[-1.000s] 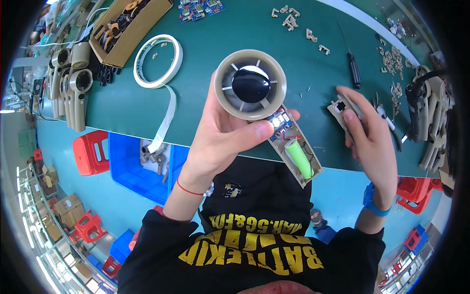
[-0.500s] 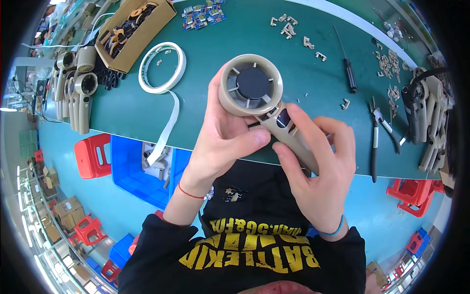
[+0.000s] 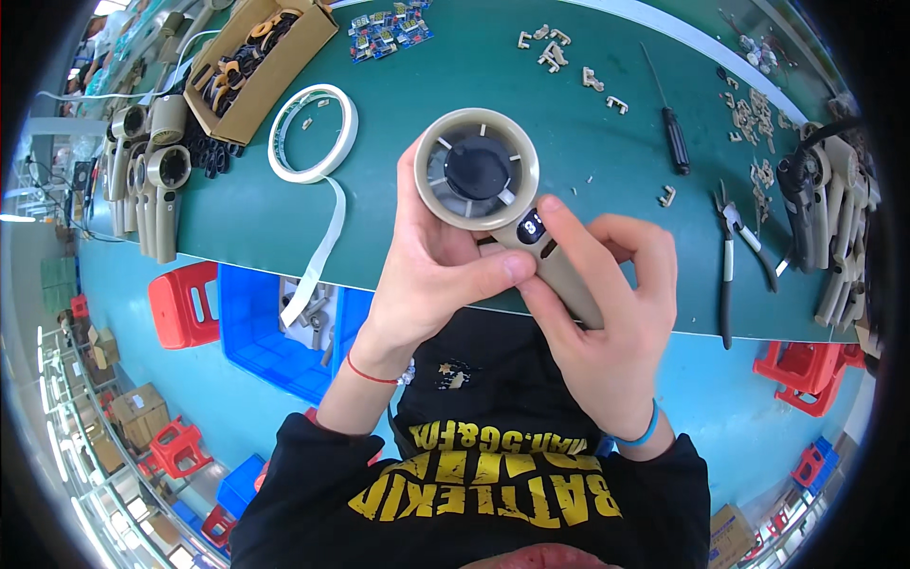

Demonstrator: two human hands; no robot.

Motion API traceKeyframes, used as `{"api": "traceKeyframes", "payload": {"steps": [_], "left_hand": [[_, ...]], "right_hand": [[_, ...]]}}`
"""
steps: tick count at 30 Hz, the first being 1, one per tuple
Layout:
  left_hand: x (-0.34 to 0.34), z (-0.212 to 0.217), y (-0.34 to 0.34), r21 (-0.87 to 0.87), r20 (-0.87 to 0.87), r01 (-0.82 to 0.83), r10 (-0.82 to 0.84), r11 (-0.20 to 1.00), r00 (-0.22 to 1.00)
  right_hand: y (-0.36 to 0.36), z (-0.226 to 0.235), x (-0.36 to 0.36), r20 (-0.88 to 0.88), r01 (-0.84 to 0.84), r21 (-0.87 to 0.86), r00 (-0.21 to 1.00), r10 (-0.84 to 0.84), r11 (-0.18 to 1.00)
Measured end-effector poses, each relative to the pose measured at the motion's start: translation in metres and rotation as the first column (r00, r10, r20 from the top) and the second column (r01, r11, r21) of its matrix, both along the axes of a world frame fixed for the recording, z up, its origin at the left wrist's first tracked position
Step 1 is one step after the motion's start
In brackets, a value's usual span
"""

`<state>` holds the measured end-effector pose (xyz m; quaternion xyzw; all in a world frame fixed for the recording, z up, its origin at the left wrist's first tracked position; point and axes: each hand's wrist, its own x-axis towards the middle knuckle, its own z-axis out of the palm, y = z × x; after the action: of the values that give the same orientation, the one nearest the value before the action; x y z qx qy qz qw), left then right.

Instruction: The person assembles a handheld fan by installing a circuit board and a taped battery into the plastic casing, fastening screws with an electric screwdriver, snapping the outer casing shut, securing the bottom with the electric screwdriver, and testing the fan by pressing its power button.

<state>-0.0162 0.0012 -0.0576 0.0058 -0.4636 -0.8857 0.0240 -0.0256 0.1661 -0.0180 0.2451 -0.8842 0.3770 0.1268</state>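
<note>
Between my two hands is a beige handheld fan [image 3: 523, 156], its round head toward the far side and its handle slanting down to the right. My left hand [image 3: 427, 251] is closed around the neck, fingers behind the head and thumb at the top of the handle. My right hand [image 3: 616, 299] grips the handle, with the index fingertip beside a small dark oval display [image 3: 531, 226]. White lit characters show on that display. A black round hub [image 3: 477, 167] sits in the middle of the head, with short spokes around it. My right palm hides the handle's lower end.
On the green table [image 3: 445, 71] lie a tape roll [image 3: 351, 133], a screwdriver [image 3: 675, 142], pliers [image 3: 728, 256], small beige parts [image 3: 553, 57] and circuit boards [image 3: 389, 33]. A cardboard box [image 3: 294, 62] and fan bodies [image 3: 161, 218] stand left; more fan bodies [image 3: 839, 218] lie right. Below is a blue bin [image 3: 251, 351].
The display was dark and now shows lit characters. The gap seen at the neck no longer shows. The fan has shifted slightly left, and both hands still hold it.
</note>
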Motion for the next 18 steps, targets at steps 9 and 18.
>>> {"api": "traceKeyframes", "payload": {"steps": [9,18], "left_hand": [[0.001,0.002,-0.006,-0.091,-0.068,-0.049,0.043,0.995,0.997],[0.000,0.010,-0.007,0.108,-0.085,0.130,-0.121,0.986,0.989]], "right_hand": [[0.014,-0.004,0.006,0.505,0.031,-0.473,0.829,0.242,0.881],[0.030,0.002,0.017,0.684,-0.004,-0.476,0.627,0.373,0.880]]}}
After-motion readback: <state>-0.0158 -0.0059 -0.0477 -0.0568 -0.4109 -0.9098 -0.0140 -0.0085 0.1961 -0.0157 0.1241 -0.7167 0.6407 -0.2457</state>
